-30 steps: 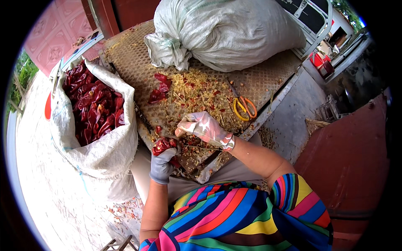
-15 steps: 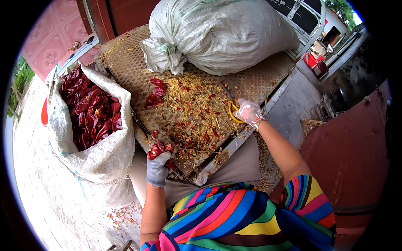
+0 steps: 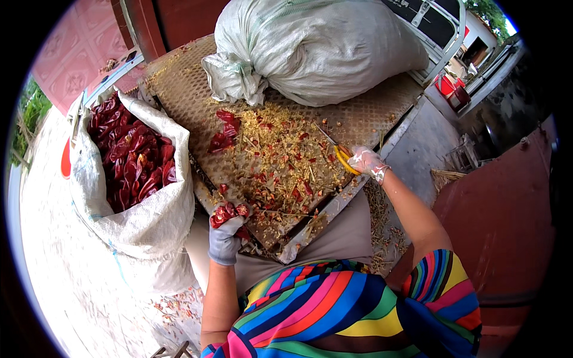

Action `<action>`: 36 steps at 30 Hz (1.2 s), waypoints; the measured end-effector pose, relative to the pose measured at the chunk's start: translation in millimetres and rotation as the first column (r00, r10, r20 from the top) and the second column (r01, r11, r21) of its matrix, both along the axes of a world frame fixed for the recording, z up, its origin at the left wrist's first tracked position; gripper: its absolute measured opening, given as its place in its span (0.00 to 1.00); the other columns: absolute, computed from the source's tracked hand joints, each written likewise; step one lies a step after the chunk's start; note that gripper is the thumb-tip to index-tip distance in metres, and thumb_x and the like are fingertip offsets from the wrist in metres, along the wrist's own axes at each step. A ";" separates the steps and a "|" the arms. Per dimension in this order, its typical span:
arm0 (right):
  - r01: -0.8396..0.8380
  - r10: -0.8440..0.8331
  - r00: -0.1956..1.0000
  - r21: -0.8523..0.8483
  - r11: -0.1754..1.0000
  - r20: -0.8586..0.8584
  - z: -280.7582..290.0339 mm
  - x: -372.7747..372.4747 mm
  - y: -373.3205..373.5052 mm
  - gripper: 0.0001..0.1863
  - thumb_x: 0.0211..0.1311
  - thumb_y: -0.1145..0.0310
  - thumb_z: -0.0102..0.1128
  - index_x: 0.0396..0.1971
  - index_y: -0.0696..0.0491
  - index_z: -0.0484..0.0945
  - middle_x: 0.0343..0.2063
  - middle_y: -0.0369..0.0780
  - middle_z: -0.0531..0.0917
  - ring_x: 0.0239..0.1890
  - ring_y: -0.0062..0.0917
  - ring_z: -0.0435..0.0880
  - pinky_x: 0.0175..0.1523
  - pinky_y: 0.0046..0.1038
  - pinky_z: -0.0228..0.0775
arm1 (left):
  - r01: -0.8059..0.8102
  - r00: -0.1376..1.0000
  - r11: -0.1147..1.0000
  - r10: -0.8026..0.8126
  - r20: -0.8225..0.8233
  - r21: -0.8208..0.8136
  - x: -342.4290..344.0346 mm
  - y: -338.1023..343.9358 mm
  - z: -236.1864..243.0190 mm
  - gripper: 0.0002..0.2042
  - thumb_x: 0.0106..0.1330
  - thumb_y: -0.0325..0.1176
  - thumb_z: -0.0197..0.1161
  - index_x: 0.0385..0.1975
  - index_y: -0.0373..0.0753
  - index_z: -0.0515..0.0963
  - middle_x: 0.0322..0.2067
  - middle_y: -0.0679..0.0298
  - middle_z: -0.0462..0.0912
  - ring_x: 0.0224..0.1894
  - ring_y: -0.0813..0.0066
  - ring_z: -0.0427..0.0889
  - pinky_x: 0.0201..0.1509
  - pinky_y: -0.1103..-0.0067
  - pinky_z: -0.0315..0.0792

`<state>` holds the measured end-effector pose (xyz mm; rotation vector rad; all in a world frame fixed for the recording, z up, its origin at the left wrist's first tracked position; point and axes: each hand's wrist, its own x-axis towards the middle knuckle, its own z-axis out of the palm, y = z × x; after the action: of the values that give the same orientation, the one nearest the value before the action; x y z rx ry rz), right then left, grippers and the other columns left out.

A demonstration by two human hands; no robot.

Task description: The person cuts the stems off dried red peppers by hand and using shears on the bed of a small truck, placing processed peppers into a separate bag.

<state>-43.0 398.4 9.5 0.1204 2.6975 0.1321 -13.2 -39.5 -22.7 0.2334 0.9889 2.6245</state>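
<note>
My left hand (image 3: pixel 224 241), in a grey glove, is closed round a bunch of dried red chilies (image 3: pixel 229 213) at the near left corner of the metal platform. Their cut ends face up. In a pale, stained glove, my right hand (image 3: pixel 366 161) grips yellow-handled scissors (image 3: pixel 344 159) over the platform's right edge, the blades pointing away to the upper left. How far the blades are parted I cannot tell. Between the hands lie yellow seeds (image 3: pixel 271 134), stem bits and red scraps. Two larger chili pieces (image 3: pixel 224 131) rest farther back.
An open white woven sack (image 3: pixel 137 230) full of dried red chilies stands left of the platform (image 3: pixel 185 71). A big tied white sack (image 3: pixel 316 51) lies across the platform's back. A dark red metal sheet (image 3: pixel 489 221) is at the right, with a red bucket (image 3: pixel 444 85) beyond.
My right hand has moved a little right and toward me with the scissors, away from the seed pile. The left hand holds its place with the chilies.
</note>
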 end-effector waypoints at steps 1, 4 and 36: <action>-0.012 0.005 0.998 -0.108 0.994 -0.069 -4.6 8.9 1.3 0.16 0.49 0.60 0.62 0.33 0.56 0.77 0.29 0.47 0.81 0.31 0.36 0.82 0.36 0.34 0.72 | -0.001 1.000 1.000 0.001 0.017 0.000 0.2 0.4 -0.1 0.15 0.49 0.21 0.59 0.39 0.33 0.72 0.36 0.61 0.76 0.41 0.67 0.78 0.53 0.71 0.70; -0.101 -0.044 0.957 -0.473 0.875 -0.288 7.3 44.6 -33.1 0.18 0.51 0.58 0.66 0.31 0.58 0.73 0.23 0.39 0.75 0.26 0.28 0.73 0.34 0.32 0.68 | -0.001 0.999 1.000 0.001 0.045 -0.007 0.9 2.9 2.1 0.16 0.48 0.21 0.59 0.39 0.33 0.72 0.36 0.61 0.77 0.40 0.68 0.77 0.52 0.72 0.71; -0.411 0.367 0.901 -0.184 0.893 -0.231 106.7 78.5 -168.1 0.31 0.43 0.38 0.64 0.35 0.52 0.76 0.29 0.43 0.82 0.28 0.39 0.83 0.30 0.37 0.74 | -0.061 0.995 0.964 0.078 0.057 -0.260 2.1 1.5 17.4 0.14 0.47 0.21 0.62 0.37 0.33 0.74 0.29 0.66 0.78 0.29 0.78 0.77 0.36 0.81 0.72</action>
<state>35.5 230.3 116.2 -0.5101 2.8695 -0.0776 -11.1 -38.1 -5.4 0.0488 1.3219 2.5107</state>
